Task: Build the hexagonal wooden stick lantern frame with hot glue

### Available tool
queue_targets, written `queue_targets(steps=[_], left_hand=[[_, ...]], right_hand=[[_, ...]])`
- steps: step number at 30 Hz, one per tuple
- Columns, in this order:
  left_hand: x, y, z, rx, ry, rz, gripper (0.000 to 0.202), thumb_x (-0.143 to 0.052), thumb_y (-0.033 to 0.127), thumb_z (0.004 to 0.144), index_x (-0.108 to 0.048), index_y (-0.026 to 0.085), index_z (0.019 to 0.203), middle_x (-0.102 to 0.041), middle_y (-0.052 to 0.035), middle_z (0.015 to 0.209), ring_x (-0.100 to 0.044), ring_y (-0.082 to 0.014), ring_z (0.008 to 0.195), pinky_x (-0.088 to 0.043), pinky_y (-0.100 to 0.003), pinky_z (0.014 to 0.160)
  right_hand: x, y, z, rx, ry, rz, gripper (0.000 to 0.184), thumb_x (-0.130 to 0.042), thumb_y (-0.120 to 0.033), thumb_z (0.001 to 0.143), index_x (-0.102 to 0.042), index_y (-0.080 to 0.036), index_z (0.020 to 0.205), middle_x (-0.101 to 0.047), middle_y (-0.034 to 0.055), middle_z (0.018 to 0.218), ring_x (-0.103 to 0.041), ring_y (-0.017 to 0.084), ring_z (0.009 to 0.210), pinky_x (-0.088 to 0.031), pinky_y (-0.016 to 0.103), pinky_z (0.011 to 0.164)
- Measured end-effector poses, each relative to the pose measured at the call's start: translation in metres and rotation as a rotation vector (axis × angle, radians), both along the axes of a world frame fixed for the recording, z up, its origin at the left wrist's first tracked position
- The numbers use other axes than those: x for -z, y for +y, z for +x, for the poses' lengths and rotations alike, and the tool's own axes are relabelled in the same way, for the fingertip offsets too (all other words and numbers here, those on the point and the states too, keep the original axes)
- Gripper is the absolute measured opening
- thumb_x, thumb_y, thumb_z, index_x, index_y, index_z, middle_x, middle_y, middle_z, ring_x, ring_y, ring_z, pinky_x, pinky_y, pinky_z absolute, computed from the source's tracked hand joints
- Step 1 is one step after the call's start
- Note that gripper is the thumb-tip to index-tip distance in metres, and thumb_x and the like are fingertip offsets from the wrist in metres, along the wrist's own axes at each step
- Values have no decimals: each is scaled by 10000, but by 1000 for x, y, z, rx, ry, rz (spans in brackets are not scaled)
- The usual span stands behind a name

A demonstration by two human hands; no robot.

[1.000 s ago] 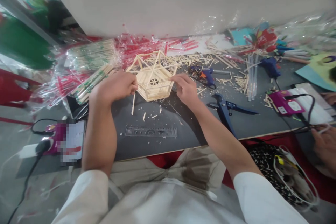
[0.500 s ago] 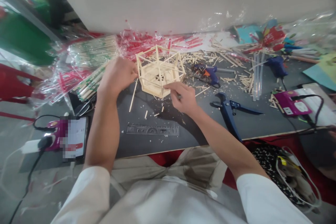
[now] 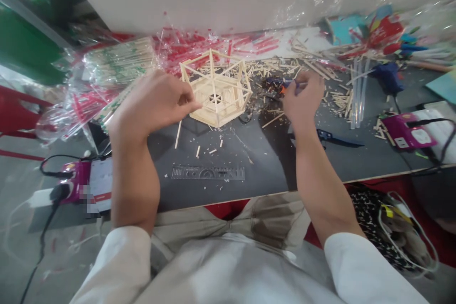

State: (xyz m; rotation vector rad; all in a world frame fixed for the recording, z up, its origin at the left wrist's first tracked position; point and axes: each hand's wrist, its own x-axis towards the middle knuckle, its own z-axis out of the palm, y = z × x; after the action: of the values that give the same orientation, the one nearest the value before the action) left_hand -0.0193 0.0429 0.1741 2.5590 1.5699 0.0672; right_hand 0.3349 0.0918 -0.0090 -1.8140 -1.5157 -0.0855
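Note:
A hexagonal model built from thin wooden sticks rests on the dark table. My left hand is closed in a pinch against the model's left edge and holds it there. My right hand lies to the right of the model with its fingers curled over a blue and orange glue gun, whose front end pokes out to the left of the hand. A loose stick lies just below my left hand.
Plastic packs of sticks pile up at the back left. Blue cutters, clear glue rods, a second glue gun and a purple device lie right. A ruler lies in front; a phone sits left.
My right hand has left the model's front edge and moved right onto the glue gun. The left hand stays on the model, which has been tipped and turned.

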Motion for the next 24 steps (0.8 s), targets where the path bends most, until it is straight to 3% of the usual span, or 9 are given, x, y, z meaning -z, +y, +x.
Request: queue_targets(steps=[3, 8, 12, 15, 20, 24], left_hand=[[4, 4, 3, -2, 143, -35, 305, -557, 322, 972, -763, 167, 808, -692, -24, 680, -572, -168, 658, -414, -336, 763], [8, 7, 2, 5, 143, -97, 210, -565, 209, 894, -762, 194, 824, -722, -19, 745, -632, -195, 724, -429, -350, 835], [6, 5, 1, -28, 49, -131, 108, -682, 280, 854, -728, 211, 785, -745, -24, 796, -656, -202, 759, -425, -340, 782], [6, 5, 0, -45, 33, -122, 223, -683, 405, 887, -699, 213, 774, -737, -38, 782, -657, -217, 758, -423, -349, 769], [12, 7, 0, -40, -2, -99, 288, -607, 426, 922, -745, 257, 1109, -773, -29, 847, -703, -245, 856, -473, -347, 834], [17, 1, 11, -78, -76, -193, 472, -580, 481, 975, -634, 263, 1390, -755, -1, 771, -707, -212, 742, -491, -330, 824]], right_hand=[[9, 5, 9, 164, 2, -112, 405, -598, -226, 876, -553, -167, 1275, -642, 198, 1273, -548, 381, 1335, -419, 625, 1137], [0, 2, 0, 169, 87, -325, 549, -615, -205, 890, -487, -44, 1399, -607, 275, 1377, -544, 364, 1360, -381, 493, 1181], [-11, -3, -6, 198, 182, -421, 619, -572, -106, 899, -392, -32, 1486, -632, 270, 1323, -618, 325, 1228, -418, 441, 1116], [-16, -4, -7, 223, 190, -445, 521, -543, -72, 902, -461, -38, 1415, -640, 260, 1272, -622, 308, 1177, -433, 429, 1083], [-22, -3, -9, 246, 198, -418, 382, -510, -103, 938, -532, -22, 1311, -576, 301, 1355, -578, 318, 1266, -393, 430, 1147], [-20, 0, -11, 224, 239, -349, 424, -453, -113, 953, -455, -59, 1373, -600, 244, 1316, -599, 299, 1246, -415, 412, 1120]])
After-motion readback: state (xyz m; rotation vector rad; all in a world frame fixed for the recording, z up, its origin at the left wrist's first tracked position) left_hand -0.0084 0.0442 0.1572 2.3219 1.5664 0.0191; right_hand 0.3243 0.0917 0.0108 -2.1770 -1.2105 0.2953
